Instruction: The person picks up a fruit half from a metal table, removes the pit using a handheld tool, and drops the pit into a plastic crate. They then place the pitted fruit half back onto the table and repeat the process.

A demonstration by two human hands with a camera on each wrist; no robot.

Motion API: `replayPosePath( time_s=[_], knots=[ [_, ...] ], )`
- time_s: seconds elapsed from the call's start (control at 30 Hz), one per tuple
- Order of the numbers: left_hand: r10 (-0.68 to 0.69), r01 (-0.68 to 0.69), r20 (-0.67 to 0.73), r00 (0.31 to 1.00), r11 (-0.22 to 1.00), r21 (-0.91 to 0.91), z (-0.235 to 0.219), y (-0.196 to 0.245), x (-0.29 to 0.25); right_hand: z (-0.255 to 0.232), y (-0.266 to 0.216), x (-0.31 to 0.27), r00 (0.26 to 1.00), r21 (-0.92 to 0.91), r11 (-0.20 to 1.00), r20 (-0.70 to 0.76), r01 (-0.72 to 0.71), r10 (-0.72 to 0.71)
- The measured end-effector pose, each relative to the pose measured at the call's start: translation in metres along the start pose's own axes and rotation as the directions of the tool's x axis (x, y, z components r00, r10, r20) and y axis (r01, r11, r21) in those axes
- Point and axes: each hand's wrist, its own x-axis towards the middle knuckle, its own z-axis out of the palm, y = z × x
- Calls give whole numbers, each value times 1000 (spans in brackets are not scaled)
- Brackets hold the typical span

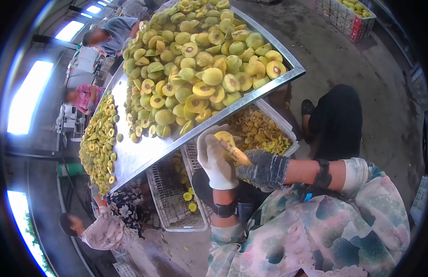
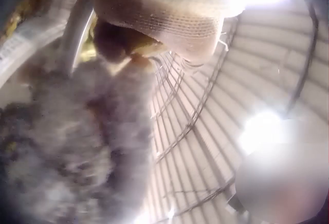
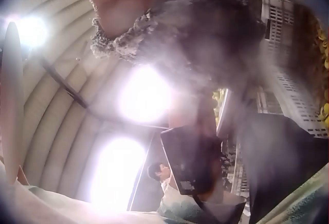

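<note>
In the head view my left hand (image 1: 215, 157), in a white glove, holds a yellow piece of stone fruit (image 1: 224, 136) just off the front edge of a metal table. My right hand (image 1: 265, 170), in a dark grey knit glove, meets it from the right. Between the two hands its fingers grip a slim yellow-brown piece (image 1: 239, 154); I cannot tell its kind. At the left wrist, the white glove (image 2: 164, 21) arches over the blurred grey glove (image 2: 77, 131). The grey glove (image 3: 190, 34) fills the top of the right wrist view, its fingertips hidden.
Halved green-yellow stone fruit (image 1: 191, 69) is heaped on the metal table (image 1: 149, 154), with a second pile (image 1: 97, 143) farther left. Below stand a crate of cut yellow pieces (image 1: 260, 129) and a white slatted crate (image 1: 170, 203). Several people work around the table; another crate (image 1: 338, 21) stands at upper right.
</note>
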Motion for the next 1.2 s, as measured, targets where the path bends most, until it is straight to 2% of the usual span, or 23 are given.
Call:
replayPosePath(
  time_s=[0.03,0.07,0.1,0.23,0.3,0.43,0.5,0.53,0.6,0.63,0.73,0.77,0.8,0.83,0.9,0.93,0.97,1.0,1.03,1.07,1.1,1.13,1.2],
  knots=[
    [127,-119,-86,988,989,91,1,-8,-2,-2,-4,-3,1000,3,1000,-3,-3,3],
    [259,-228,-158,953,954,193,2,-12,-4,-4,-11,-8,991,81,989,54,-126,122],
    [246,-211,-166,955,957,200,5,-9,-6,-6,-15,-10,965,151,957,120,-248,231],
    [201,-173,-45,979,922,346,-3,1,-3,-11,-11,-7,953,137,947,134,-290,273],
    [-153,152,-25,988,988,-24,1,14,-5,-10,-6,-3,987,-62,989,83,-135,140],
    [-50,64,-87,995,985,163,2,5,-4,-10,-6,-6,984,17,989,98,-149,146],
    [132,-92,-143,981,962,258,0,-6,-4,-9,-7,-8,972,210,957,170,-199,164],
    [130,-91,-142,981,962,257,-2,-4,-3,-10,-6,-8,972,211,957,168,-199,165],
    [-38,33,26,999,988,148,-8,6,0,-12,-1,-4,958,160,953,171,-257,229],
    [-168,172,64,984,983,-71,-9,12,0,-14,2,-4,957,160,952,172,-260,232],
    [-173,179,94,980,982,-54,-12,13,1,-18,-3,-6,947,207,950,267,-235,176],
    [-157,158,18,987,987,-41,-8,11,-1,-18,-9,-9,942,191,945,262,-265,212],
    [-155,155,17,988,987,-40,-7,9,-2,-16,-16,-10,936,174,940,254,-293,244],
    [-88,88,-36,995,996,2,-7,7,-3,-14,-19,-9,937,175,941,254,-289,241],
    [3,2,-106,994,999,47,-3,3,-5,-8,-19,-8,981,29,982,53,-187,186],
    [-1,6,-107,994,999,46,-3,0,-6,-5,-4,-2,980,30,981,52,-192,190],
    [37,-29,-120,992,998,63,-4,-3,-7,-1,21,11,953,-257,935,-113,246,-282],
    [77,-67,-130,989,994,83,-4,-5,-8,3,21,15,692,-559,625,-120,545,-712],
    [75,-64,-129,989,994,87,-1,-6,-9,2,22,12,692,-556,627,-123,546,-711],
    [99,-88,-161,982,993,79,4,-7,-12,-2,22,7,832,-606,682,-59,410,-552],
    [124,-112,-193,973,991,72,6,-8,-15,-3,18,4,933,-662,701,-6,267,-360],
    [120,-107,-194,974,991,74,5,-9,-16,-4,20,6,934,-659,704,-7,265,-358],
    [123,-103,-199,972,989,108,5,-10,-16,-7,25,13,971,-504,834,41,223,-235]
  ],
)
